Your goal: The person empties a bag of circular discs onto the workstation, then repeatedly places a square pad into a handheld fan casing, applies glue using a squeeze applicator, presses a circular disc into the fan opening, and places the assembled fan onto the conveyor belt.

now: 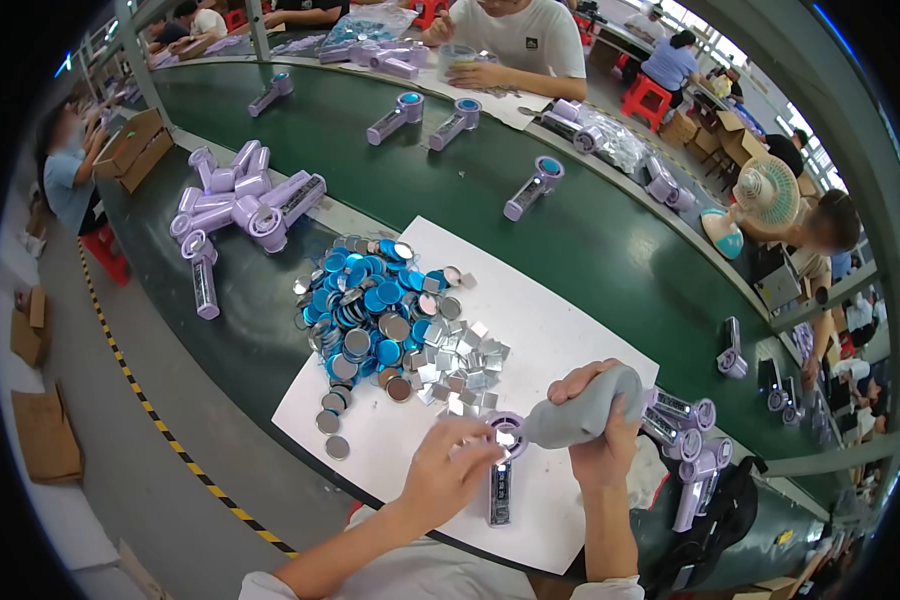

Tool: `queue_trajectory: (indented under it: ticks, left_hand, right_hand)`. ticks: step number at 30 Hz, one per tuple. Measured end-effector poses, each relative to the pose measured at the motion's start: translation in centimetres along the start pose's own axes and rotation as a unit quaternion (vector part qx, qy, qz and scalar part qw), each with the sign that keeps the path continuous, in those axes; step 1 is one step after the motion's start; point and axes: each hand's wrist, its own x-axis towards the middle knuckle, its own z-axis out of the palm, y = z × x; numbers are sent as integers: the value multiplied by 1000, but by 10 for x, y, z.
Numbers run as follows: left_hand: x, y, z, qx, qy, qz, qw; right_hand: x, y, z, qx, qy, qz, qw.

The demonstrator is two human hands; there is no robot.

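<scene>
The fingers of the right hand [608, 446] clasp a grey, bottle-like object [582, 408]; those of the left hand [440, 478] are bent together at a ring-headed purple device, and whether they grip anything I cannot tell. A green belt [610, 265] spans the far side. Nearer lies a white sheet [560, 308], with a pile of purple casings [240, 205] to its far left. On it sit blue and silver discs [370, 300], then silvery squares [460, 368], then the purple device [500, 488], near edge, ring pointing far.
</scene>
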Motion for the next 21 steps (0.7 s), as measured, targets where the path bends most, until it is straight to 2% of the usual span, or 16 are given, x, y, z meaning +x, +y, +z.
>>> queue_trajectory:
  ticks: [2, 5, 9, 12, 15, 17, 21]
  left_hand:
    - [-4, 0, -14, 121, -67, 178, 974]
    - [-8, 1, -18, 167, -126, 193, 959]
    - [-6, 1, -15, 143, -109, 186, 966]
    - [-4, -4, -17, 138, -113, 212, 961]
    - [0, -4, -18, 125, -96, 216, 964]
    - [4, 0, -18, 105, -71, 200, 972]
    - [8, 0, -6, 34, -27, 84, 996]
  right_hand:
    - [-2, 3, -1, 0, 3, 20, 1000]
    - [-3, 10, -2, -3, -12, 30, 999]
    - [-5, 15, -2, -17, -39, 24, 999]
    - [-9, 13, 2, -85, -79, -8, 993]
    - [-11, 5, 12, -164, -157, -70, 971]
    - [-13, 8, 6, -104, -136, -57, 984]
    - [-8, -5, 0, 17, -32, -17, 999]
